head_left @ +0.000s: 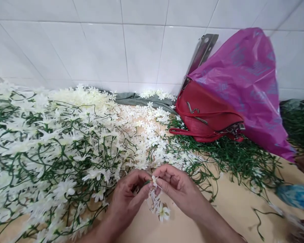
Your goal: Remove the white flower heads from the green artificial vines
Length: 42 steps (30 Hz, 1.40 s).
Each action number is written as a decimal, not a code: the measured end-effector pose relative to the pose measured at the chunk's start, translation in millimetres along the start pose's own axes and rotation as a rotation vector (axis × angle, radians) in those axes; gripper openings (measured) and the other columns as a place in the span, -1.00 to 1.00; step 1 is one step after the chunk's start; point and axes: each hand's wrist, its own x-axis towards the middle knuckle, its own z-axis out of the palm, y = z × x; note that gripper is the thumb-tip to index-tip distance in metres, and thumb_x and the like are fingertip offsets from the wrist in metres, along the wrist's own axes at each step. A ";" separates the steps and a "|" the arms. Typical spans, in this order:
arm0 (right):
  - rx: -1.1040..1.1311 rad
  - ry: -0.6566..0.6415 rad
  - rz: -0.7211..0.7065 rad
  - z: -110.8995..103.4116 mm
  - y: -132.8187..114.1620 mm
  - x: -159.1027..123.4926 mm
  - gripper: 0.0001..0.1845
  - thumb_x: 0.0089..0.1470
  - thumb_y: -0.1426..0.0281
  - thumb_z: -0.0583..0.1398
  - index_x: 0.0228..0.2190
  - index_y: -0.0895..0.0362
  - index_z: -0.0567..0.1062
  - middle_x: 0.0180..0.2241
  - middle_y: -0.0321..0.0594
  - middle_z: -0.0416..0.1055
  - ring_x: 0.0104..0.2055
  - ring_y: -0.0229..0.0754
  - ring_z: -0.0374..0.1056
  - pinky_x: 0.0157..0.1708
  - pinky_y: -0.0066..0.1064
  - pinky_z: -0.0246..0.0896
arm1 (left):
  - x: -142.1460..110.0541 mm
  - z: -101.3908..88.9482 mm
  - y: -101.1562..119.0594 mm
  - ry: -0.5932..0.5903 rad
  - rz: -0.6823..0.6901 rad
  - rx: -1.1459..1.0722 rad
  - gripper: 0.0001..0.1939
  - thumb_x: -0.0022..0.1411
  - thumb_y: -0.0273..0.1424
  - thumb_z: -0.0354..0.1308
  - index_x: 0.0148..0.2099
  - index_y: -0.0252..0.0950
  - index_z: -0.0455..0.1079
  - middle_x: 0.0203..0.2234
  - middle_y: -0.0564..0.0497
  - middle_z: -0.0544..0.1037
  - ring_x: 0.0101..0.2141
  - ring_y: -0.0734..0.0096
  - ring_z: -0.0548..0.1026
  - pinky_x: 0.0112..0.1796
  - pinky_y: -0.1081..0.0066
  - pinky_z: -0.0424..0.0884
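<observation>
My left hand is closed, thumb and forefinger pinching the green tip of a plastic flower stem. Touching it almost fingertip to fingertip, my right hand pinches a small white artificial flower. More white blossom pieces, among them an open artificial flower with a yellowish centre, hang or lie just below the fingers; whether they are joined to the held one I cannot tell. Loose white petals are spread over the tabletop beyond my hands.
A large heap of white artificial flowers on green stems fills the left. Bare green stems lie at right, under a red handbag and a purple plastic bag. A metal bar leans on the tiled wall.
</observation>
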 end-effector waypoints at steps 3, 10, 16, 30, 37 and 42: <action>-0.034 0.010 -0.012 1.9 2.3 -1.6 -0.69 0.13 0.19 0.37 -0.13 0.06 0.52 -0.36 -0.28 0.47 -0.29 -0.19 0.38 -0.24 -0.38 0.29 | -0.4 0.7 -0.9 0.028 -0.011 -0.007 -0.77 0.42 -0.22 0.18 -0.22 -0.25 0.48 -0.41 0.01 0.50 -0.37 0.38 0.44 -0.32 0.45 0.34; -0.138 0.096 -0.025 8.6 11.4 0.3 -0.86 0.15 0.30 0.31 -0.32 0.09 0.48 -0.51 -0.38 0.30 -0.44 -0.26 0.22 -0.43 -0.46 0.10 | 0.8 -0.4 -2.9 -0.003 -0.017 0.012 -0.67 0.43 -0.14 0.14 -0.28 -0.27 0.47 -0.41 -0.04 0.52 -0.37 0.33 0.45 -0.32 0.43 0.35; -0.254 0.115 -0.135 3.9 17.9 3.0 -0.86 0.21 0.31 0.24 -0.34 0.12 0.53 -0.40 -0.23 0.46 -0.37 -0.20 0.38 -0.34 -0.41 0.24 | 1.1 -2.3 -6.0 -0.010 0.017 0.056 -0.65 0.46 -0.14 0.09 -0.25 -0.28 0.49 -0.42 -0.02 0.49 -0.40 0.38 0.44 -0.34 0.45 0.35; -0.198 0.169 -0.208 -8.8 22.4 7.0 -0.83 0.27 0.28 0.20 -0.33 0.10 0.48 -0.40 -0.29 0.37 -0.39 -0.24 0.33 -0.35 -0.42 0.22 | -4.6 8.0 -8.4 0.046 -0.017 0.031 -0.66 0.45 -0.07 0.05 -0.06 -0.22 0.45 -0.38 0.00 0.43 -0.40 0.37 0.34 -0.35 0.46 0.31; -0.144 0.241 -0.165 -17.0 27.8 11.9 -0.80 0.21 0.24 0.25 -0.33 0.12 0.48 -0.42 -0.28 0.38 -0.41 -0.23 0.33 -0.37 -0.41 0.21 | -5.0 0.8 1.7 -0.001 0.134 0.123 -0.67 0.56 -0.22 -0.15 -0.04 -0.17 0.42 -0.23 -0.06 0.47 -0.16 0.27 0.47 -0.10 0.39 0.38; -0.123 0.238 -0.200 -14.4 24.7 9.1 -0.87 0.18 0.30 0.29 -0.33 0.10 0.53 -0.37 -0.28 0.42 -0.41 -0.26 0.32 -0.38 -0.44 0.21 | 1.1 1.3 -2.6 0.039 0.077 0.073 -0.77 0.53 -0.27 0.00 0.03 -0.19 0.46 -0.38 0.03 0.55 -0.36 0.41 0.54 -0.23 0.46 0.43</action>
